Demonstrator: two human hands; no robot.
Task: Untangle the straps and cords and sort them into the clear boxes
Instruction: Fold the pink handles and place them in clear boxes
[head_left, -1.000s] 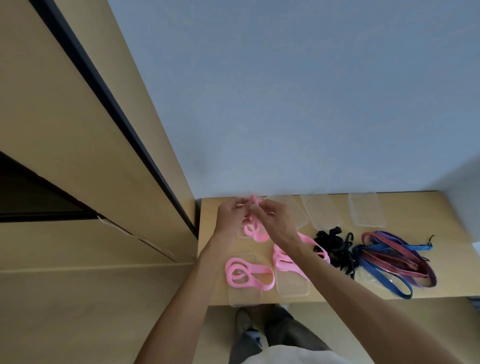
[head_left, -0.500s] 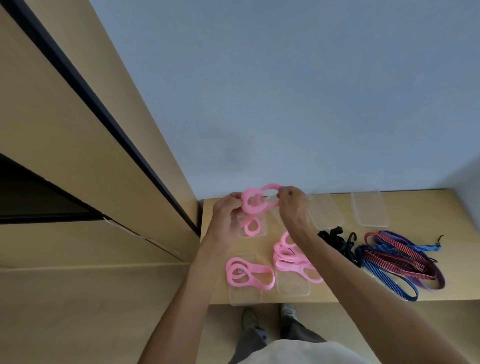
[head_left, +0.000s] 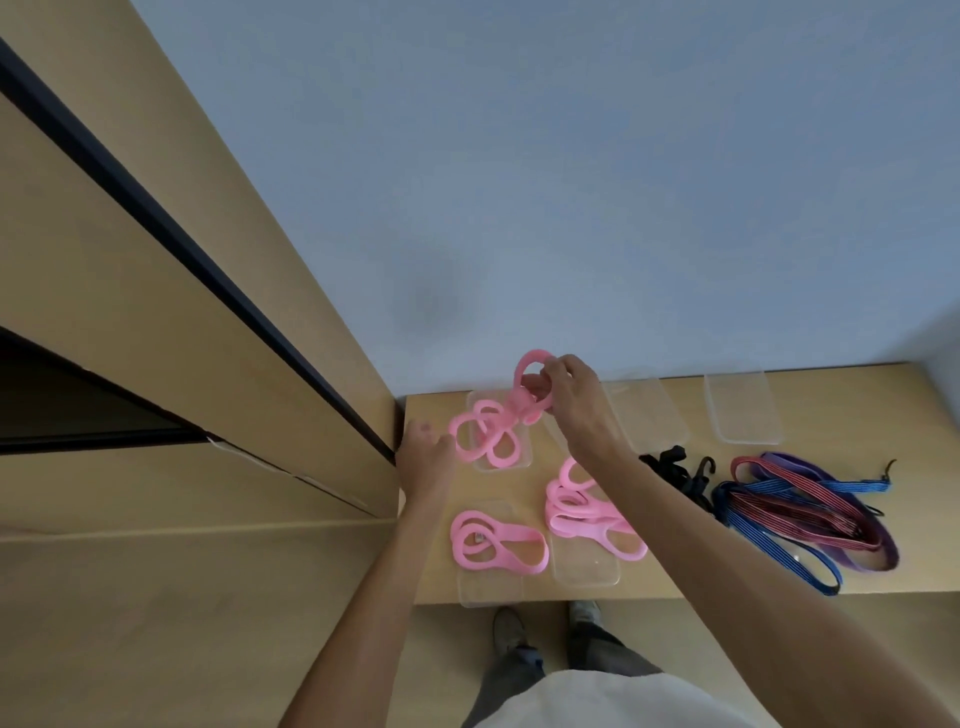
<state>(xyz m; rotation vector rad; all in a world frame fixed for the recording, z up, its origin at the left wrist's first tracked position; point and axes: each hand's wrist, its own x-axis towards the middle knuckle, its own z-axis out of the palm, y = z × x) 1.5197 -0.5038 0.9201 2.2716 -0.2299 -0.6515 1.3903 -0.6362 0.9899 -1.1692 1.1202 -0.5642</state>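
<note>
My right hand pinches the top loop of a pink strap and holds that end up over the far left clear box. The strap's other loops lie spread in this box. My left hand sits at the box's left side, its thumb touching the strap's left loop and its fingers relaxed. Another pink strap lies coiled on the near left box. A pile of pink straps lies across the near middle box.
Black hooked straps and a tangle of blue, red and purple cords lie on the right of the wooden table. Two empty clear boxes stand at the back. A wooden cabinet borders the left.
The pink strap has come down from the air into the far left box. My left hand let go of it and moved down-left. My right hand still holds the top loop.
</note>
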